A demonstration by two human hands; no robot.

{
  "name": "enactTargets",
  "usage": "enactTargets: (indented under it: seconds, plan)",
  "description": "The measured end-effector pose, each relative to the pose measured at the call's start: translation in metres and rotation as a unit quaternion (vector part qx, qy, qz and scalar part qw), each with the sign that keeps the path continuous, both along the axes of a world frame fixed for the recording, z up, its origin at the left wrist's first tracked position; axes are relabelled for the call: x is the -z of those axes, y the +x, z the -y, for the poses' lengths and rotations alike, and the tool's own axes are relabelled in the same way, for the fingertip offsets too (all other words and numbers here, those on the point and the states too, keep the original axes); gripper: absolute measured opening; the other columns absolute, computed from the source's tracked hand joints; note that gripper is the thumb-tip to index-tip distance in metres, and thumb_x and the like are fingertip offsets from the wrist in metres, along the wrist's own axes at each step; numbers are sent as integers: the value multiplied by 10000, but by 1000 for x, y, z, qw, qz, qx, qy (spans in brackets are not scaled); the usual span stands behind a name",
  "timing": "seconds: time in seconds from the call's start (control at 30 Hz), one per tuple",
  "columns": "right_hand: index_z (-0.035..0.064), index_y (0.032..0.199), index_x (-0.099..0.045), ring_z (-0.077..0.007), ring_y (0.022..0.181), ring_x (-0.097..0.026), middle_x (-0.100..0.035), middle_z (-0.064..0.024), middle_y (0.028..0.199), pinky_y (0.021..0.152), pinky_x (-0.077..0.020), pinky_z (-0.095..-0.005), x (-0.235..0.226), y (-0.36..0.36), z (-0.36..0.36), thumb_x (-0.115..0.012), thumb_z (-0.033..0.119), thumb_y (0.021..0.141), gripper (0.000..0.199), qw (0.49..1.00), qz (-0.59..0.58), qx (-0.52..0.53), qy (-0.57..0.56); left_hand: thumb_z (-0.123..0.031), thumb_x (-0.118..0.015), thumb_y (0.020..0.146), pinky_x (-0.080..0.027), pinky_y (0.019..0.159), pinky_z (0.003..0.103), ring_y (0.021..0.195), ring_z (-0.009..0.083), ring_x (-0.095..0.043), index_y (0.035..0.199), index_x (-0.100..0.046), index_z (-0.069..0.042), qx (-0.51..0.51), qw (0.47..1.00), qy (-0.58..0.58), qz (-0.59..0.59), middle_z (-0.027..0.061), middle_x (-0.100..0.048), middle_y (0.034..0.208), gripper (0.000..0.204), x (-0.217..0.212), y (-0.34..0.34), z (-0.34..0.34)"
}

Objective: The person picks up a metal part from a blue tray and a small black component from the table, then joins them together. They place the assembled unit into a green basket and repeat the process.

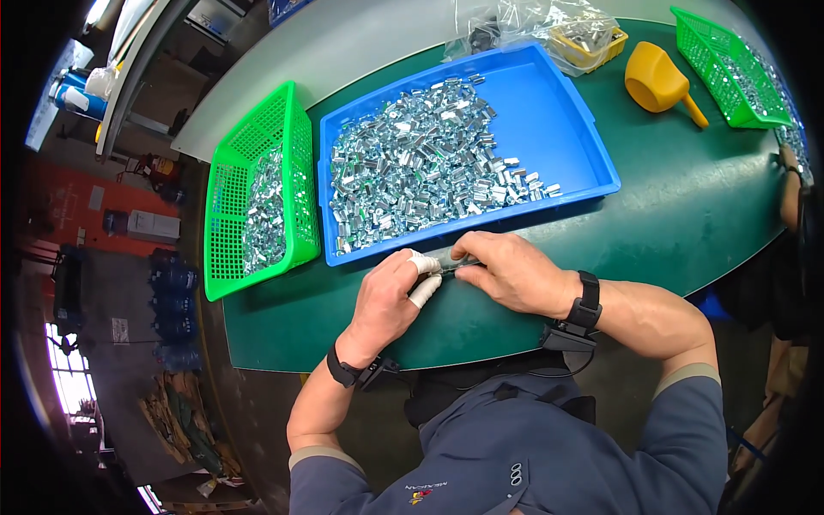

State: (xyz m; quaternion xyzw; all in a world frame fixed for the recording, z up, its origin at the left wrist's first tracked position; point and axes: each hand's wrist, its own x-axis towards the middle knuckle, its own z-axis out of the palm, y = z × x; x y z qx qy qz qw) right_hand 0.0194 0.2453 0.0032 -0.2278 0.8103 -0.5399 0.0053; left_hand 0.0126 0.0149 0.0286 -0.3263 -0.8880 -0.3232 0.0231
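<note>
Just in front of the blue tray (573,129), my two hands meet over the green tabletop. My left hand (388,296), with white wraps on thumb and forefinger, pinches one end of a small slim grey piece (448,260). From the other side my right hand (520,273) closes thumb and forefinger on that same piece. Fingers cover much of it, so its exact kind does not show. Shiny metal hex sleeves (412,163) lie heaped across the left and middle of the tray.
A green basket (300,180) of similar metal parts stands left of the tray. At the back right are a yellow scoop (657,81), a yellow bin (605,56) under clear plastic (524,21), and another green basket (708,64). A person's hand (790,193) shows at the right edge.
</note>
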Motion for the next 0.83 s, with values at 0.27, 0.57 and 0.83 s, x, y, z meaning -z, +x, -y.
enactTargets:
  seconds: [0.27, 0.57, 0.83]
  plan:
    - [11, 953, -650, -411, 847, -672, -679, -205, 861, 707, -515, -473, -2, -2, -3, -672, 154, 955, 145, 995, 22, -37, 90, 10, -789, 802, -501, 664, 407, 770, 311, -630, 977, -668, -44, -20, 996, 43, 69, 101, -634, 866, 219, 3, 5, -1]
    - [13, 910, -656, -434, 826, -653, -669, -210, 828, 699, -498, -503, -2, -3, -2, -633, 193, 989, 199, 997, 65, -13, 36, 10, -796, 814, -509, 648, 356, 758, 257, -636, 1024, -676, -37, 19, 992, 25, -121, 95, -632, 856, 247, 7, 3, -8]
    - [26, 994, -690, -317, 805, -713, -702, -187, 854, 697, -513, -466, -5, -3, -2, -656, 240, 998, 217, 986, 144, -28, -72, -50, -776, 893, -524, 658, 287, 763, 177, -641, 1251, -668, -71, -100, 971, 55, 208, 49, -692, 1011, 375, 15, 10, 2]
